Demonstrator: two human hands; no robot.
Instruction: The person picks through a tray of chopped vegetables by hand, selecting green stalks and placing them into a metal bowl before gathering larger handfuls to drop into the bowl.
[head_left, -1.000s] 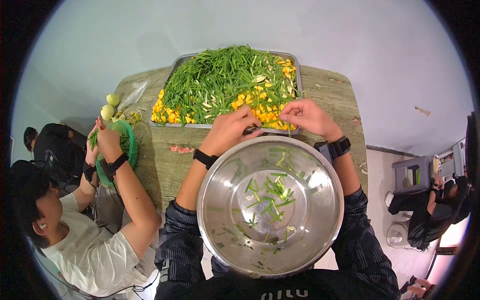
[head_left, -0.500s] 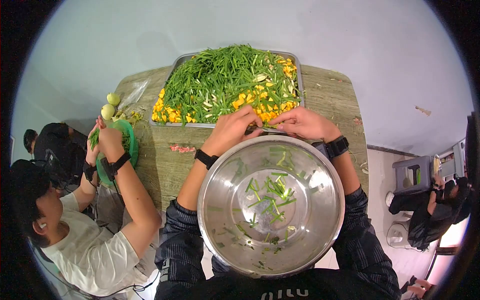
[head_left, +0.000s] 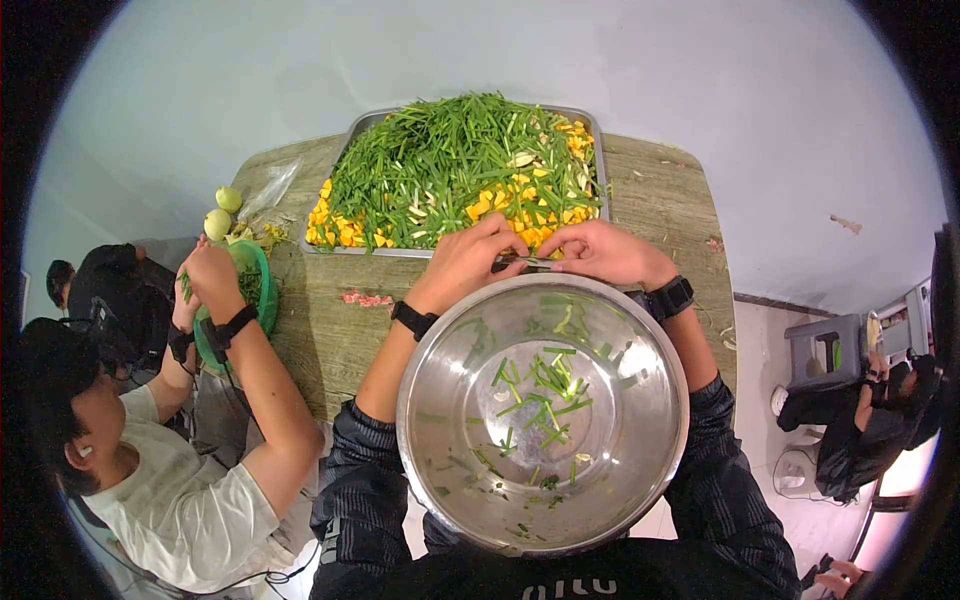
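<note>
Head view: the left hand (head_left: 468,262) and the right hand (head_left: 605,250) are close together, fingertips nearly meeting, just beyond the far rim of a wide steel bowl (head_left: 625,440). The left fingers are clamped on a thin dark item (head_left: 503,264), mostly hidden by the hand. The right thumb and forefinger are bent inward at a narrow pale strip (head_left: 540,263) between the hands; whether they grip it cannot be told.

The bowl lies between the forearms, in front of the torso, with cut green pieces (head_left: 548,385) scattered over its bottom and lower wall. Beyond the hands, a metal tray (head_left: 603,165) rests on the wood-patterned table (head_left: 660,195), heaped with chopped greens (head_left: 430,155), with orange chunks (head_left: 345,232) along its near side and at its far right corner. Pink scraps (head_left: 367,299) lie on the table left of the left hand, and a clear plastic bag (head_left: 275,185) is near the tray's left side.

At the left, a co-worker (head_left: 190,520) in a white shirt has both hands raised beside a green basket (head_left: 267,290). Two round pale-green vegetables (head_left: 217,224) sit just beyond the basket. Another person (head_left: 870,430) and a grey stool (head_left: 798,350) are at the right.
</note>
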